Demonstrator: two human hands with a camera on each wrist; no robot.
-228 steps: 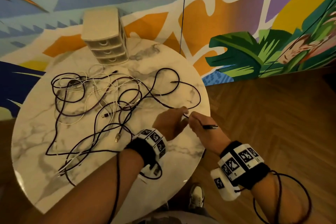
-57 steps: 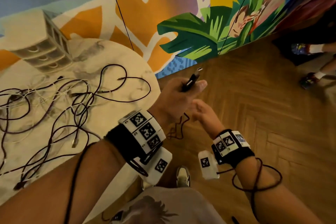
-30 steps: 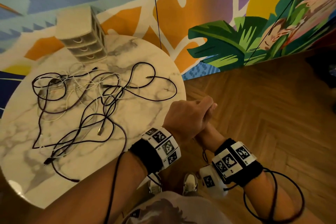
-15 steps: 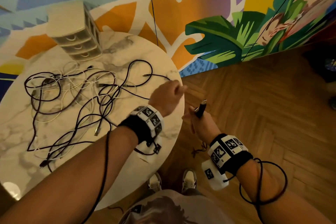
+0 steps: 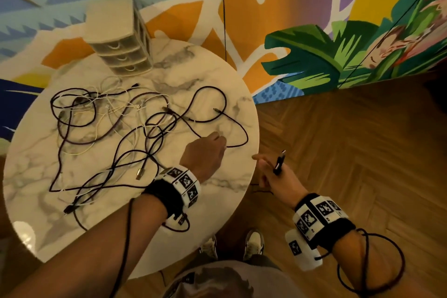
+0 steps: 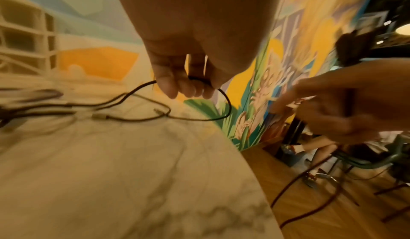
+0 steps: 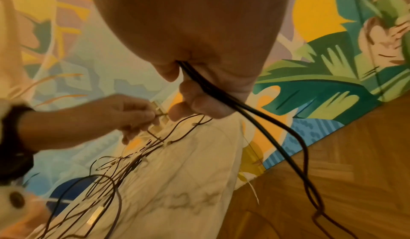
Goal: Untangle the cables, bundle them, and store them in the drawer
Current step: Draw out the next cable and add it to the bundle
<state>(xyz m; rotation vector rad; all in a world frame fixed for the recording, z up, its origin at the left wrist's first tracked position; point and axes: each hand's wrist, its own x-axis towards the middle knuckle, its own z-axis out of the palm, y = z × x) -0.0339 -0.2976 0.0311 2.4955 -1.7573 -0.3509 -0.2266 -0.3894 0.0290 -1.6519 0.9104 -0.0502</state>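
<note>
Step in hand: untangling, one cable at a time. Nothing stored yet; the cream three-drawer plastic organiser (image 5: 121,38) sits at the far edge of the round white marble desk (image 5: 217,184), all its drawers closed.

Left hand (image 5: 205,155) is out over the desk's right side, fingers curled round a thin dark cable loop (image 5: 238,136); the left wrist view shows that loop pinched between thumb and fingertips (image 6: 170,88). The strand runs back into the tangle of dark and white cables (image 5: 116,128) spread across the desk's middle and left.

Right hand (image 5: 275,176) is off the desk edge, above the herringbone wood floor (image 5: 362,152). It grips doubled black cable strands (image 7: 244,113) with a dark plug end (image 5: 279,163) sticking up; index finger extended, the rest closed round the strands.

Next, my read: draw the left-hand strand clear of the pile and pass it to the right hand to add to the coil. Risk: crossings near the middle may snag and drag the whole tangle toward the edge.
</note>
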